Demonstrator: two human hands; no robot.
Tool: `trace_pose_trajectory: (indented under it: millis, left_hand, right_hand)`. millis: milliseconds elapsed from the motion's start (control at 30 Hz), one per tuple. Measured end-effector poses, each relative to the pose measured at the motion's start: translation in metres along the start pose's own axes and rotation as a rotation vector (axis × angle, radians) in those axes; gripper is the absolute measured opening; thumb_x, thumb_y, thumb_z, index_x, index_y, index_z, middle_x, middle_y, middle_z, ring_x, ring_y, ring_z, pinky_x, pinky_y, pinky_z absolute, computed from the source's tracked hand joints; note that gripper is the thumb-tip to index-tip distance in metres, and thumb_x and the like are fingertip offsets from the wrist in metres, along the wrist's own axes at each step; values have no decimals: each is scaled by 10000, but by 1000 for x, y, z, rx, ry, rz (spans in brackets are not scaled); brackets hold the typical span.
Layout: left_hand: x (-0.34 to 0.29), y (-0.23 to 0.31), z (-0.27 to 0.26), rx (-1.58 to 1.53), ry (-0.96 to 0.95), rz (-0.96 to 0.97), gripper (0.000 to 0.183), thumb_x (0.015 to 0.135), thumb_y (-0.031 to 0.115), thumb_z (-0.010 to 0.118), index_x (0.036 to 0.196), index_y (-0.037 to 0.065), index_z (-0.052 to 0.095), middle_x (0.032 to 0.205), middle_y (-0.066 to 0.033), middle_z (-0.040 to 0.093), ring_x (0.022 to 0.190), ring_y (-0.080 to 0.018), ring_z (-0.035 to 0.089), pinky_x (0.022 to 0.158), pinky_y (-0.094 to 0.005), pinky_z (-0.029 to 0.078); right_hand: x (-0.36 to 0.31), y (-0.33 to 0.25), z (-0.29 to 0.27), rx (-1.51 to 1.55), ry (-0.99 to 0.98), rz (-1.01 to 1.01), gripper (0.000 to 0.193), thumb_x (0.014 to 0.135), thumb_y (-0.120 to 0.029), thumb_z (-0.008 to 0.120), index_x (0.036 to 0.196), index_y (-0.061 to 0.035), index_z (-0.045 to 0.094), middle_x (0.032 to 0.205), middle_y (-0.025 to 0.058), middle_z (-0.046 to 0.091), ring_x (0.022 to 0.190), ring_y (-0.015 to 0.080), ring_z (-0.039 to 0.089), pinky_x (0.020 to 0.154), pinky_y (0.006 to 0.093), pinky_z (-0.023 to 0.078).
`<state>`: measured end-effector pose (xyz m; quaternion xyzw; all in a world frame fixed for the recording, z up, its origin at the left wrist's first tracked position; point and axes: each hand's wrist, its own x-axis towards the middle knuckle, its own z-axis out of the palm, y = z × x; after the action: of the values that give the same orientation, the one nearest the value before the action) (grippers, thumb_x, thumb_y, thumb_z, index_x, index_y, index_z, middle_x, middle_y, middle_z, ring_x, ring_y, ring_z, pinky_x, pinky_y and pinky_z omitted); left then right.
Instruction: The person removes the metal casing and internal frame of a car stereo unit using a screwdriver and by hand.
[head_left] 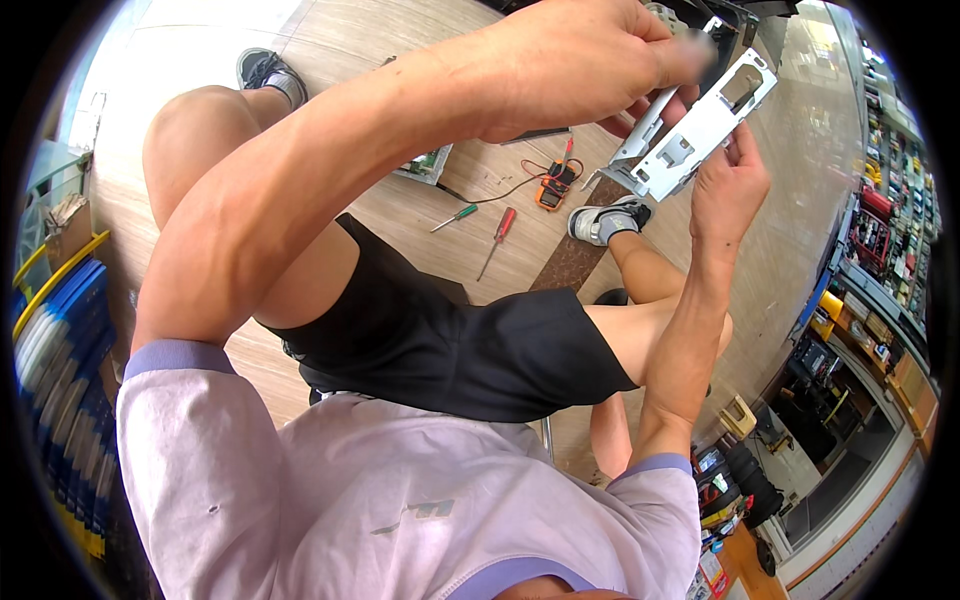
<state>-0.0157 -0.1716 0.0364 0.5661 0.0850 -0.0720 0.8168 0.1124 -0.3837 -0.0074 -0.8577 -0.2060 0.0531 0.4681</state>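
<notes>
A white sheet-metal bracket with square cut-outs and a bent side flange is held up at the upper right, tilted. My right hand grips its near right edge, fingers closed around it. Reaching across from the left, my left hand is closed at the bracket's far side, its fingertips on the flange. The thumb tip is blurred. Just beyond that hand is a dark part, partly hidden by the hand and the bracket.
On the wooden floor lie a green-handled screwdriver, a red-handled screwdriver and an orange multimeter with leads. A circuit board shows past my left forearm. Blue panels stand at left; cluttered shelves line the right.
</notes>
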Motion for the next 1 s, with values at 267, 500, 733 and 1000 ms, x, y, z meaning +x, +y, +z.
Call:
trace_pose_trajectory:
  millis: [267,500,733,1000]
  left_hand:
    - [1,-1,-2,-30,-16,-3,404,1102,290,468,1001,-41,678,778,-11,626,671,-73,533,619,-249,474]
    - [1,0,-1,-28,-10,-9,397,1102,280,467,1013,-44,678,803,-20,642,692,-72,546,634,-248,486]
    - [-4,-5,-5,13,-24,73,411,1103,286,463,1005,-48,681,816,-26,650,707,-74,552,646,-255,492]
    - [5,-5,-4,10,-26,34,418,1103,291,462,998,-49,681,798,-24,639,697,-76,543,643,-257,495]
  right_hand:
    - [1,-2,-1,19,10,17,361,957,-97,673,1283,56,642,900,34,719,724,49,598,597,216,477]
    - [3,-2,-1,23,25,17,362,957,-92,666,1286,56,640,880,42,719,670,56,599,556,222,475]
    - [1,-6,1,17,3,8,373,959,-101,672,1296,54,635,870,45,721,681,60,609,560,224,482]
    - [4,-5,1,20,52,23,424,947,-124,698,1305,88,614,860,39,718,672,53,595,566,220,471]
